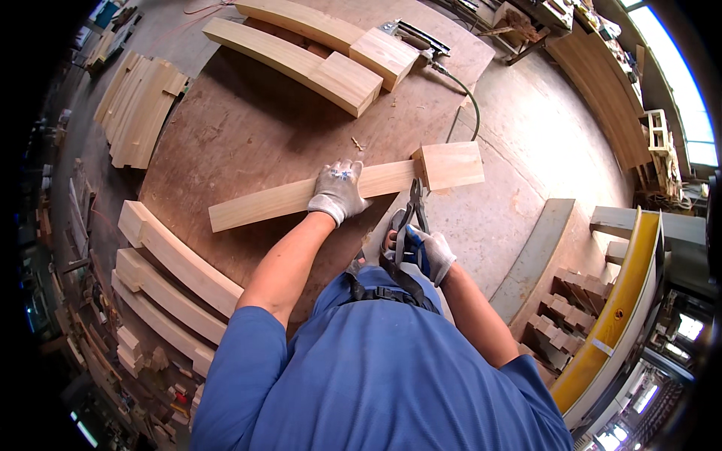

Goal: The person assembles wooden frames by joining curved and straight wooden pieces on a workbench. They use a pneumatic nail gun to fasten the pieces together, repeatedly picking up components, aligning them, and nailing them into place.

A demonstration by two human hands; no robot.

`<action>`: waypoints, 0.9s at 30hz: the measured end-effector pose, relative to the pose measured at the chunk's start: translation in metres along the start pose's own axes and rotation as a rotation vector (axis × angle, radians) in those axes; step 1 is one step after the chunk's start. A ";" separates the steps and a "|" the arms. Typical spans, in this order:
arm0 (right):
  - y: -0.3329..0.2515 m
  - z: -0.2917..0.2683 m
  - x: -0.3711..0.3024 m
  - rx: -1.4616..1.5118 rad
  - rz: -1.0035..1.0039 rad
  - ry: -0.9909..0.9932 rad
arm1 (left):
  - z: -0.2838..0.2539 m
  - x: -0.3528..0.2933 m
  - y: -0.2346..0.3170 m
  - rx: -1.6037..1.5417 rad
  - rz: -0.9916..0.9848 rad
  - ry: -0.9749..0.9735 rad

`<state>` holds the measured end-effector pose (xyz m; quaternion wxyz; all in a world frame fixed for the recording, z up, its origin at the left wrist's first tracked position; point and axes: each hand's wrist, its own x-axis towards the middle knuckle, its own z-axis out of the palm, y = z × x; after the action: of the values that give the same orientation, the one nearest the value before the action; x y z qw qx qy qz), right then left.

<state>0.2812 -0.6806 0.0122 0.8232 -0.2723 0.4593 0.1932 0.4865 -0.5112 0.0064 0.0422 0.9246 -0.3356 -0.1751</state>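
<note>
Our left hand [338, 192] grips a wooden piece [259, 207] across the tabletop's [218, 143] right edge; our right hand [435, 252] holds pliers [416, 200].

The left hand [340, 194] in its greyish-white knit glove covers a stretch of the long pale wooden board [263, 207], and I can't see the wood beneath its palm. The blue-gripped dark metal pliers [417, 195] partly hide behind the white-gloved right hand [438, 252]; whether they touch the board, I can't tell. The blue cloth shirt [398, 368] is cut off below; dim clutter [47, 177] far left stays too small to name.
</note>
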 end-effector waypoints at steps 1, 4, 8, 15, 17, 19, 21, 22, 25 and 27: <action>0.000 0.000 0.005 0.018 0.007 -0.004 | -0.001 0.001 0.000 0.000 -0.001 -0.010; -0.002 0.005 0.006 0.025 0.026 -0.014 | 0.000 0.000 -0.001 -0.001 -0.008 -0.022; 0.001 0.010 0.008 0.098 0.022 0.016 | 0.003 0.001 -0.003 0.006 -0.004 -0.023; 0.005 0.036 0.020 0.248 -0.011 -0.007 | 0.004 0.001 -0.002 0.006 -0.008 -0.009; 0.010 0.038 0.027 0.287 -0.005 -0.066 | 0.006 0.002 -0.004 -0.001 0.001 0.015; 0.010 0.035 0.030 0.380 0.024 -0.176 | 0.007 0.002 -0.003 -0.006 0.005 0.017; 0.006 0.029 0.025 0.419 0.037 -0.248 | 0.006 0.002 -0.003 -0.010 0.002 0.009; 0.005 0.028 0.023 0.438 0.043 -0.284 | 0.006 0.003 -0.003 -0.011 0.001 0.002; -0.002 0.035 0.011 0.359 0.011 -0.194 | 0.004 0.002 -0.003 0.000 0.001 -0.003; -0.002 0.022 0.018 0.413 0.037 -0.282 | 0.002 0.002 -0.002 0.004 0.008 -0.002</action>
<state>0.3052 -0.6671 0.0070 0.9137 -0.0602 0.3744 0.1463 0.4882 -0.5108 0.0032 0.0409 0.9231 -0.3398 -0.1753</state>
